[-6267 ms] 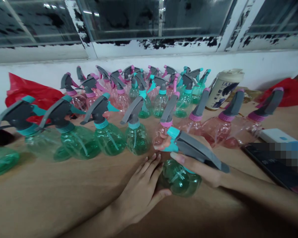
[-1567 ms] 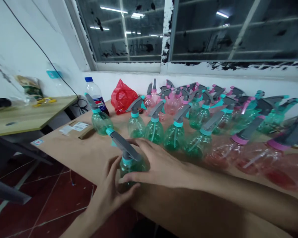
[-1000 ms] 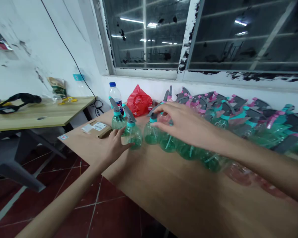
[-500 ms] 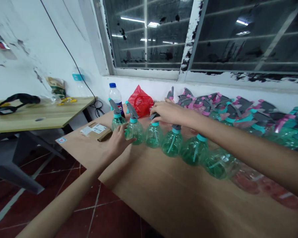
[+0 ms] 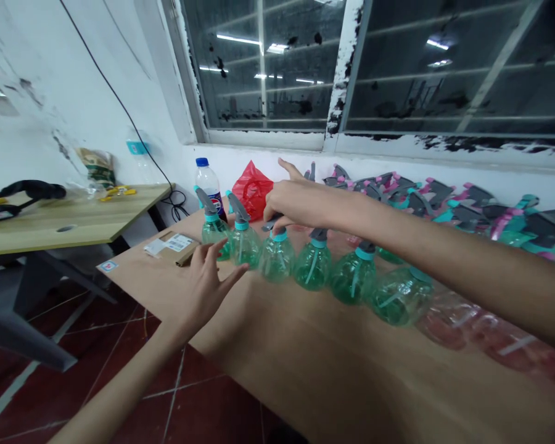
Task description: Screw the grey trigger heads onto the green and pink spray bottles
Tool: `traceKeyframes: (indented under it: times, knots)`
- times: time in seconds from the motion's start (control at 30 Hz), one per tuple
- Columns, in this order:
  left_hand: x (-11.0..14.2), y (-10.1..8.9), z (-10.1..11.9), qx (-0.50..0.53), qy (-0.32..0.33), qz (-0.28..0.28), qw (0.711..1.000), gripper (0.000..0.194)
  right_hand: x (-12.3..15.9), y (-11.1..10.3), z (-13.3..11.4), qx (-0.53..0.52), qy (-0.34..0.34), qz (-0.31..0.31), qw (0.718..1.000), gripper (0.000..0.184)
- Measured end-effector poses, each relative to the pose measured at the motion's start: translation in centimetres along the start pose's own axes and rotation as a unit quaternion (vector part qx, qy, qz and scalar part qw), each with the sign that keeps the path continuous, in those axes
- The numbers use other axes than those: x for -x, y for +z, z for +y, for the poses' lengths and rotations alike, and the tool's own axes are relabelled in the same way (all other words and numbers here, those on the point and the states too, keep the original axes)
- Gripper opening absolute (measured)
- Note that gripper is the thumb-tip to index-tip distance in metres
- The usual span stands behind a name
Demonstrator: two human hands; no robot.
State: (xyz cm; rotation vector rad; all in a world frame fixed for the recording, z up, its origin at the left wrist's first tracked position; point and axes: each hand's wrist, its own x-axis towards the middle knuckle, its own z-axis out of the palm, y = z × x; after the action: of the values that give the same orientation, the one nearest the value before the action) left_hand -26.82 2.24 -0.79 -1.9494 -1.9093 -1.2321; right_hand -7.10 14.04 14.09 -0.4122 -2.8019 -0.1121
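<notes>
- Near the green spray bottle [image 5: 277, 262], our left hand [image 5: 201, 287] has opened wider than before, its fingers apart.
- That bottle stands on our desk [image 5: 277, 345], third from left in the front row; our right hand's [image 5: 300, 200] fingers are clamped on its grey head [image 5: 269, 226].
- Green neighbours [image 5: 312, 265] flank it, pink bottles [image 5: 446, 320] farther right.
- Behind: red bag [image 5: 252, 191], cola bottle [image 5: 207, 180].

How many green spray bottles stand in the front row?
6: two bottles at left, one under the right hand, three farther right. Some tops are hidden.
</notes>
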Motion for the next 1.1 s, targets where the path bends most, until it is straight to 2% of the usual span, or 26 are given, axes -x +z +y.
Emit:
traceKeyframes:
  times: [0.1,0.2,0.3,0.4,0.43,0.5,0.6,0.63,0.67,0.7,0.83,0.93,1.0,1.1]
  knots:
    - [0.9,-1.7,1.8,0.04,0.021,-0.047,0.998,0.05,0.6,-1.4,-2.4,0.056,-0.058,-0.041,0.996,0.006]
    - [1.7,-3.2,3.3,0.066,0.046,-0.122,0.989,0.068,2.6,-2.8,-5.3,0.107,-0.104,-0.053,0.987,0.013]
    - [2.9,-4.4,5.1,0.104,0.051,-0.234,0.965,0.088,6.0,-3.8,-7.8,0.111,-0.158,-0.029,0.981,0.014]
    - [4.3,-4.7,7.7,0.143,0.067,-0.313,0.937,0.092,10.2,-4.3,-9.2,0.081,-0.2,0.049,0.975,0.02]
    - [4.8,-4.6,8.7,0.158,0.069,-0.327,0.929,0.091,11.6,-4.4,-9.5,0.08,-0.193,0.061,0.976,0.024]
    - [5.7,-3.6,10.7,0.201,0.056,-0.356,0.911,0.091,14.6,-4.6,-9.7,0.066,-0.15,0.085,0.983,0.023]
    - [6.8,-0.9,13.5,0.239,0.05,-0.366,0.898,0.085,19.4,-4.6,-9.8,0.038,-0.083,0.066,0.994,0.021]
    - [7.1,0.3,14.4,0.246,0.047,-0.357,0.9,0.082,21.0,-4.4,-9.8,0.038,-0.024,0.055,0.997,0.027]
    - [7.4,1.5,15.2,0.252,0.041,-0.348,0.902,0.08,22.7,-4.1,-9.7,0.031,0.026,0.082,0.996,0.032]
    - [7.7,2.7,16.0,0.256,0.033,-0.341,0.904,0.076,24.3,-3.6,-9.6,0.014,0.079,0.105,0.991,0.038]
    - [8.9,6.8,19.3,0.257,0.027,-0.31,0.915,0.074,29.6,-0.6,-9.1,-0.092,0.274,0.128,0.949,0.096]
    - [9.6,8.6,21.9,0.222,0.064,-0.288,0.929,0.077,31.4,1.6,-8.8,-0.175,0.323,0.159,0.916,0.119]
    - [9.8,9.6,23.5,0.191,0.102,-0.282,0.934,0.073,31.8,2.5,-8.8,-0.215,0.332,0.19,0.899,0.106]
    - [10.3,10.9,25.5,0.153,0.128,-0.267,0.943,0.07,31.8,3.0,-9.0,-0.244,0.344,0.265,0.867,0.068]
